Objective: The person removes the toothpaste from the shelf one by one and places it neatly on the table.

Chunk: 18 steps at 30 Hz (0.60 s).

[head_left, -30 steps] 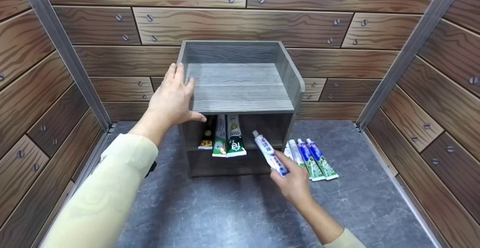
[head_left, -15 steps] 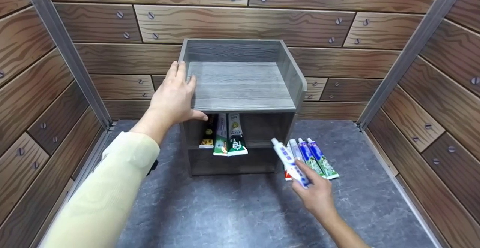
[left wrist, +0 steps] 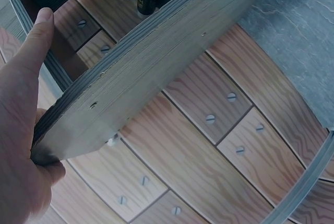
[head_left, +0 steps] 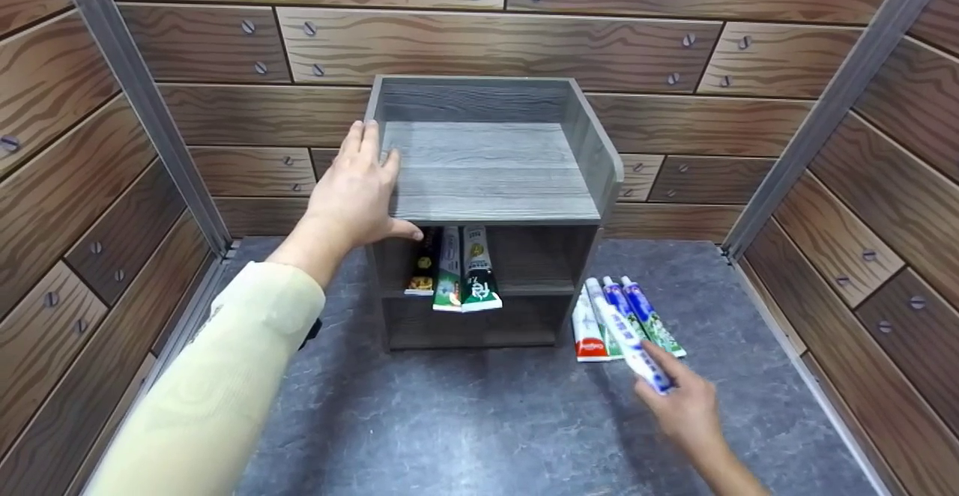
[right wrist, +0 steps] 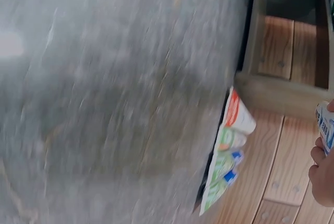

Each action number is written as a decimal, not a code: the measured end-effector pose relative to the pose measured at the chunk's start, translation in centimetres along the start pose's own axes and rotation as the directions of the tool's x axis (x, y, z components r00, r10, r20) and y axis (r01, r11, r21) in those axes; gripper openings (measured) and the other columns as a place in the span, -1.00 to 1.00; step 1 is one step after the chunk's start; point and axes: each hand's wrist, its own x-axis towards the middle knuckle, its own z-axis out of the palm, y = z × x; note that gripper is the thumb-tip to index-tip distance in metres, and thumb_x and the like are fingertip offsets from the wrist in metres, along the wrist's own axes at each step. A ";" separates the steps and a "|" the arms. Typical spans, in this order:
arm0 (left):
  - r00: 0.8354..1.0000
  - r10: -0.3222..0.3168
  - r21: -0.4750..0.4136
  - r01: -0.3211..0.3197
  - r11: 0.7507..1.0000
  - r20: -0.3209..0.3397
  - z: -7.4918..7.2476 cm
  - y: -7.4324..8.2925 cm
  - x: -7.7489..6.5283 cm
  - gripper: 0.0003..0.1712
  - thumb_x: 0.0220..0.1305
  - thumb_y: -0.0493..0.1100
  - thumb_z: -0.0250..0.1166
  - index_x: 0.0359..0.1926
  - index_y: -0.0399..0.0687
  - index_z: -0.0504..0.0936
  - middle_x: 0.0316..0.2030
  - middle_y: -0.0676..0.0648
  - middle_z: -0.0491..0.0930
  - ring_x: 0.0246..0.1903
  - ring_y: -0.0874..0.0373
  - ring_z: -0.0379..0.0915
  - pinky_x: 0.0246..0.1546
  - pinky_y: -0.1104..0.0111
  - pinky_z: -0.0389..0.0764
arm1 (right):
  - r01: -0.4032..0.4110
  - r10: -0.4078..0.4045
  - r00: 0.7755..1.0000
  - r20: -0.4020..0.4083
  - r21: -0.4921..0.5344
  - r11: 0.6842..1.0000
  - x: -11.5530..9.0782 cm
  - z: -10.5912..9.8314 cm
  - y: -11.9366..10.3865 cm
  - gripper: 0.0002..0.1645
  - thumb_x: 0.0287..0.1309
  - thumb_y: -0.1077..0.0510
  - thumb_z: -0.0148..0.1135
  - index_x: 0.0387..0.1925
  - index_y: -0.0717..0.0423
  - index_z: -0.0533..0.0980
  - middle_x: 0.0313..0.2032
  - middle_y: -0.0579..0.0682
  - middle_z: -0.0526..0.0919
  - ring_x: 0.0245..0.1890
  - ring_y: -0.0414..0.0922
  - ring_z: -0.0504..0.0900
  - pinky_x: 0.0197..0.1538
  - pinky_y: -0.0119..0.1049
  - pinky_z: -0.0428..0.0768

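A grey wooden two-tier shelf unit [head_left: 491,170] stands at the centre. My left hand [head_left: 354,190] rests on its left side panel, fingers extended either side of the rim and thumb at the top's front edge. My right hand [head_left: 683,406] holds a white and blue toothpaste tube [head_left: 628,342], cap pointing away. Below that tube, several toothpaste tubes lie side by side on the floor, among them a red and white tube [head_left: 590,340] and a blue and green tube [head_left: 652,318]. Inside the middle compartment are a black tube [head_left: 423,267], a green and white tube [head_left: 448,275] and a dark green tube [head_left: 478,271].
Wood-patterned panels [head_left: 479,50] enclose the grey marbled floor [head_left: 442,421] at the back and sides. Metal strips [head_left: 802,136] run along the corners. The shelf unit has a raised right side panel [head_left: 599,159] and a lower compartment [head_left: 472,327].
My right hand has carried the white and blue tube right and nearer, from before the shelf's middle compartment to over the tubes on the floor. The left hand has stayed on the shelf.
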 end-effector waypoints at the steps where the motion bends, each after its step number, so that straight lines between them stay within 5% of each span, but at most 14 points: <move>1: 1.000 -0.001 -0.002 0.001 1.000 0.001 -0.1 0.0 0.0 0.49 -0.02 0.70 0.35 0.58 -0.35 0.26 0.57 -0.61 -0.07 0.58 -0.50 -0.17 0.61 -0.08 0.03 | -0.019 0.019 1.000 0.006 -0.007 1.000 0.2 -0.2 0.4 -0.30 -0.12 0.37 0.57 0.19 0.15 0.71 -0.08 0.33 0.79 -0.52 -0.07 0.60 -0.50 -0.33 0.55; 12: 1.000 -0.013 -0.036 0.013 0.999 -0.013 -0.2 0.1 0.3 0.48 -0.03 0.69 0.38 0.58 -0.33 0.27 0.57 -0.59 -0.08 0.59 -0.49 -0.18 0.58 -0.09 0.12 | -0.164 0.165 0.986 0.011 -0.080 0.983 4.0 -1.8 5.2 -0.32 0.04 0.29 0.55 0.26 0.19 0.64 -0.09 0.46 0.74 -0.47 0.06 0.64 -0.50 -0.32 0.53; 18: 1.000 -0.019 -0.047 0.018 0.999 -0.021 0.3 -0.1 0.0 0.49 -0.06 0.69 0.40 0.57 -0.34 0.29 0.57 -0.60 -0.07 0.58 -0.49 -0.16 0.53 -0.12 0.23 | -0.191 0.191 0.982 -0.008 -0.093 0.977 6.1 -1.4 7.4 -0.34 0.08 0.26 0.47 0.28 0.18 0.64 -0.04 0.44 0.73 -0.37 0.18 0.65 -0.40 -0.14 0.52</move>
